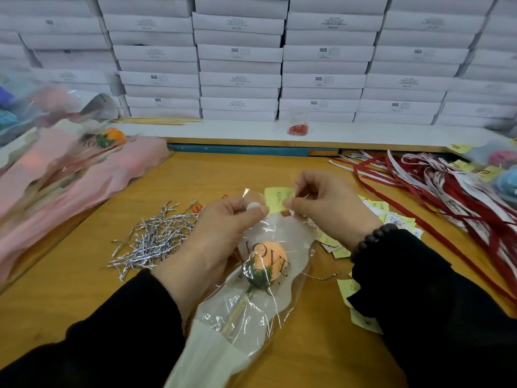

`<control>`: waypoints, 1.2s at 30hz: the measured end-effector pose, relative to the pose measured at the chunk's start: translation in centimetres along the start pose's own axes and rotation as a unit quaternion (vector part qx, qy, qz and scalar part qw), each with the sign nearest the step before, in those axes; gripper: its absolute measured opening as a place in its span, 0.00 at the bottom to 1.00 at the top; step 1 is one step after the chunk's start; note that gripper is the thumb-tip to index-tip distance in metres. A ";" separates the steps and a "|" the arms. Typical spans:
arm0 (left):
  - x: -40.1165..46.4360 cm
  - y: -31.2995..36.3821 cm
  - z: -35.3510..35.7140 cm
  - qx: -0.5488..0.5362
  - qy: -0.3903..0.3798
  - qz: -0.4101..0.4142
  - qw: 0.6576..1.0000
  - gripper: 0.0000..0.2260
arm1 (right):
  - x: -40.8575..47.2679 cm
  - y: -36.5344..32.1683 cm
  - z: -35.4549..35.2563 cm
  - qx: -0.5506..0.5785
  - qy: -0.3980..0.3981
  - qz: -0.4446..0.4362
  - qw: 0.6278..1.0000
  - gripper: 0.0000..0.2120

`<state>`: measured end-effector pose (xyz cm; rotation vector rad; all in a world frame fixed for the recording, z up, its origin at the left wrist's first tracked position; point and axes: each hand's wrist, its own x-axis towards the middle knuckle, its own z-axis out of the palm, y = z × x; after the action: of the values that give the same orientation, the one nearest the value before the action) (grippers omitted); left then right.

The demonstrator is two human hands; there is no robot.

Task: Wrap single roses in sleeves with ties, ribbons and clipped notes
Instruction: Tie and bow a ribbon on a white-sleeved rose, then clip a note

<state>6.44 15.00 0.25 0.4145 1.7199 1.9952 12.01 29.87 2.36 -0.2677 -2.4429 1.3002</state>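
A peach rose (pixel 269 260) on a thin stick lies inside a clear and white sleeve (pixel 249 317) printed LOVE, in the middle of the wooden table (pixel 70 289). My left hand (pixel 221 231) pinches the sleeve's top edge. My right hand (pixel 324 208) pinches a yellow note (pixel 277 198) against that same edge. A pile of silver twist ties (pixel 156 239) lies just left of my left hand. Red and white ribbons (pixel 447 186) are spread at the right.
Pink sleeves (pixel 84 175) with a wrapped orange rose (pixel 112 138) on top lie at the left. More yellow notes (pixel 361 320) are scattered right of the sleeve. A small bag of red clips (pixel 298 127) sits on the white ledge. White boxes (pixel 240 79) are stacked behind.
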 end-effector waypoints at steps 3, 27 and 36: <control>0.1 -0.2 0.0 0.000 -0.013 0.009 1.000 0.13 | -0.1 -0.2 0.0 0.038 0.004 -0.029 0.999 0.11; -0.1 -0.5 -0.1 0.012 -0.094 0.014 0.995 0.06 | -0.2 0.4 1.2 0.092 -0.009 0.026 0.995 0.07; 0.2 -0.6 0.1 0.019 -0.005 0.038 0.999 0.14 | -0.3 0.3 2.1 0.066 0.003 -0.028 0.997 0.09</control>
<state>6.41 15.26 -0.33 0.5091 1.7624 2.0109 11.47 28.29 1.00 -0.1685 -2.3294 1.4263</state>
